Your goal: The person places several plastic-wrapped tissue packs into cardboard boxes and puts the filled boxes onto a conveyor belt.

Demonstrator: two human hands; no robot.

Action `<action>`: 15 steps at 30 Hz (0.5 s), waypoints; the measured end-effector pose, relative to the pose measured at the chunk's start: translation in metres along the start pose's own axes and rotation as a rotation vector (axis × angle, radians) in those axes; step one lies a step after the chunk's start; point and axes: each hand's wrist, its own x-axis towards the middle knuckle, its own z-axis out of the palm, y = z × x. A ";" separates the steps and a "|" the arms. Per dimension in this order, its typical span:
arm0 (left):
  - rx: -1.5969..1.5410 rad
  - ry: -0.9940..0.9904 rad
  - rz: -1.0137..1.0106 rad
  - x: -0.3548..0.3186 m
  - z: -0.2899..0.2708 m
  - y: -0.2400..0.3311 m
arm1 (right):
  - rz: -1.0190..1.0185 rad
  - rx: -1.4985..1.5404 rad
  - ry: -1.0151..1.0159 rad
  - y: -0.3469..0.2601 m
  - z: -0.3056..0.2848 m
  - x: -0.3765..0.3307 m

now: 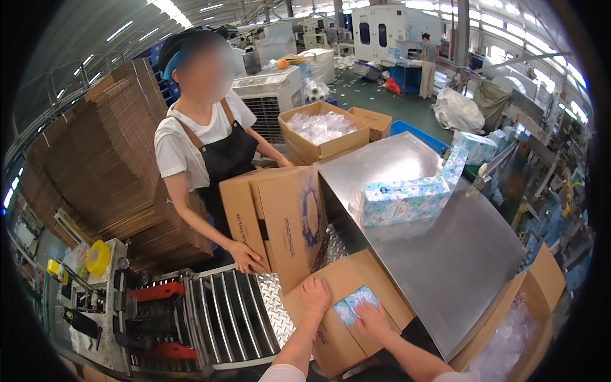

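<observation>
In front of me is a cardboard box [338, 279] with its flaps folded outward. Blue patterned packs [362, 297] show through its opening. My left hand [315, 296] lies on the box's left flap, fingers stretched out. Pressing on the packs from the right is my right hand [374, 320], its fingers spread and not wrapped round anything I can see. Just beyond, a co-worker in a dark apron has hands on a taller cardboard box [289, 223], which stands against the far left of mine.
A metal table [439, 280] to the right carries a row of blue patterned packs [404, 202]. An open carton [538, 305] with clear plastic sits at the lower right; another carton [347, 148] of plastic stands beyond. Roller conveyor [232, 315] runs left, near stacked flat cardboard [95, 165].
</observation>
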 end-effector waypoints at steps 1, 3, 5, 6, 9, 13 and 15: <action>-0.011 -0.033 0.000 -0.001 0.004 0.003 | 0.061 0.037 0.033 -0.003 -0.011 -0.025; -0.004 0.027 -0.037 0.006 0.008 0.003 | 0.353 0.190 -0.027 -0.013 -0.047 -0.066; 0.009 0.051 -0.039 0.003 0.007 0.000 | 0.480 0.188 0.174 -0.022 -0.061 -0.106; 0.016 0.055 -0.026 0.006 0.005 -0.002 | 0.642 0.187 0.186 -0.021 -0.057 -0.131; 0.072 0.056 -0.046 0.016 0.011 -0.016 | 1.092 0.347 0.192 -0.008 -0.028 -0.180; 0.021 -0.389 -0.185 0.025 -0.012 -0.023 | 1.383 0.600 -0.056 0.010 -0.022 -0.155; 0.077 -0.372 -0.219 0.010 -0.029 -0.024 | 1.504 1.025 0.283 0.022 0.002 -0.148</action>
